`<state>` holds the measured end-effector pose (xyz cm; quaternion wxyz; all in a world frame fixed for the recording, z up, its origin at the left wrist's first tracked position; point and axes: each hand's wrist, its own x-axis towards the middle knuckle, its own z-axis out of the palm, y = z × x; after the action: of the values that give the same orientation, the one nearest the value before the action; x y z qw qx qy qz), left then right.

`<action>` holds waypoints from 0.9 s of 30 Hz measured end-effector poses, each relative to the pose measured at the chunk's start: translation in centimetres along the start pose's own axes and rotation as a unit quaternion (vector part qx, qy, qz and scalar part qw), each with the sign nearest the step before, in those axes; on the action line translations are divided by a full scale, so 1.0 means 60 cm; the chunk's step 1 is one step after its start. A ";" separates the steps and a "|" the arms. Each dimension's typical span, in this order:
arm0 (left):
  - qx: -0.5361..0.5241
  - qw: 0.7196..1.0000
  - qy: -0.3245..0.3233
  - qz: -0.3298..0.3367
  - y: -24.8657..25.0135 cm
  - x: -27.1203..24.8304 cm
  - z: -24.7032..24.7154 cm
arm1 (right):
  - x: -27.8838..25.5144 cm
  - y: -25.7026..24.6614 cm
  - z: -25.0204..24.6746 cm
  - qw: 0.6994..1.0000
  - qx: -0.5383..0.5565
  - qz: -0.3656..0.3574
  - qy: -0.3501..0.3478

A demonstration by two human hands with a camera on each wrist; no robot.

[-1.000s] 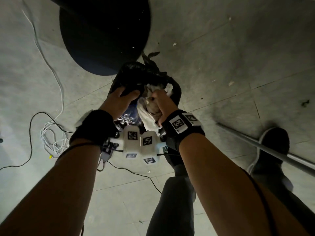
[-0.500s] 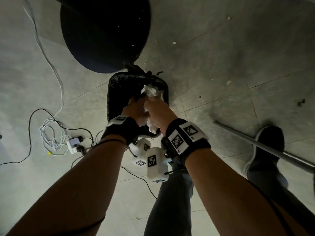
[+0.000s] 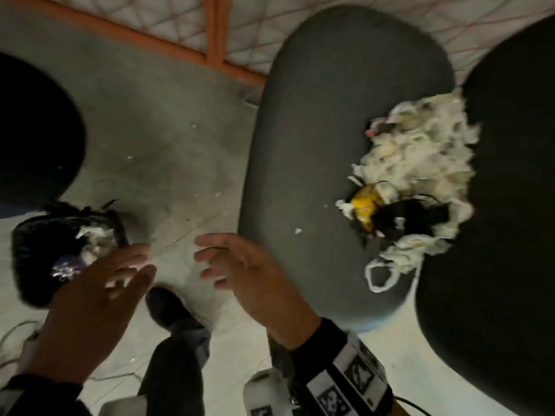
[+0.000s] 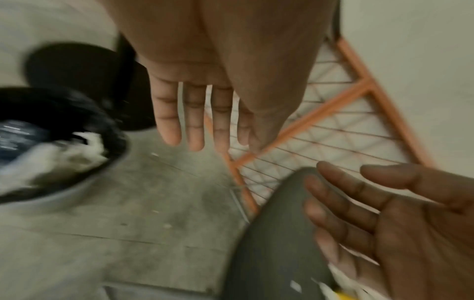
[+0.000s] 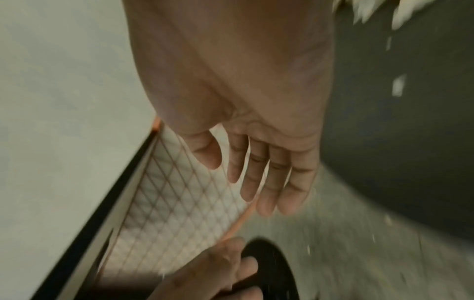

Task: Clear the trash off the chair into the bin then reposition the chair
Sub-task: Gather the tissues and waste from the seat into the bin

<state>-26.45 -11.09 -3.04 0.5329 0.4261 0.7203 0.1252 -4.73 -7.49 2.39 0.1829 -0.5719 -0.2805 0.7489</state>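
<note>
The grey chair seat (image 3: 315,145) carries a pile of white tissue trash (image 3: 420,163) with a yellow wrapper (image 3: 365,205) and a black piece (image 3: 411,219) against the dark chair back (image 3: 495,235). The black-bagged bin (image 3: 45,250) stands on the floor at the left, with tissue inside. My left hand (image 3: 126,271) hovers just right of the bin with straight fingers (image 4: 195,121) and holds nothing. My right hand (image 3: 216,262) is spread and empty beside the seat's left edge, its fingers (image 5: 256,172) loose. The views are motion-blurred.
An orange-framed wire mesh panel (image 3: 214,31) runs along the back. Another dark round chair (image 3: 30,130) stands behind the bin. My shoe (image 3: 168,304) is on the tiled floor between the bin and the seat. Small scraps dot the floor.
Both hands let go of the tissue in the bin and lifted out, swinging right. The view turned from the bin toward the chair with the trash.
</note>
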 end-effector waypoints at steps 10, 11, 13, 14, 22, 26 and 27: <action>0.117 0.948 -0.132 0.266 0.395 0.040 0.287 | -0.159 -0.131 -0.400 0.903 -0.151 -0.110 0.386; 0.140 0.943 -0.140 0.267 0.415 0.049 0.314 | -0.152 -0.124 -0.433 0.886 -0.186 -0.090 0.414; 0.190 0.934 -0.164 0.255 0.448 0.070 0.374 | -0.138 -0.104 -0.497 0.879 -0.211 -0.028 0.427; 0.218 0.930 -0.178 0.235 0.459 0.081 0.401 | -0.131 -0.092 -0.522 0.884 -0.211 0.003 0.417; 0.518 0.772 -0.188 0.317 0.561 0.209 0.550 | -0.079 -0.016 -0.586 0.897 -0.295 0.138 0.300; 0.519 0.741 -0.175 0.388 0.667 0.261 0.601 | -0.059 0.002 -0.596 0.887 -0.315 0.143 0.305; 0.517 0.740 -0.182 0.390 0.692 0.270 0.613 | -0.055 0.006 -0.595 0.886 -0.314 0.141 0.309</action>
<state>24.54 16.07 -2.14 0.2563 0.8945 0.3344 -0.1495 30.43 -2.19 -2.09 -0.0364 -0.8357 -0.3467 0.4245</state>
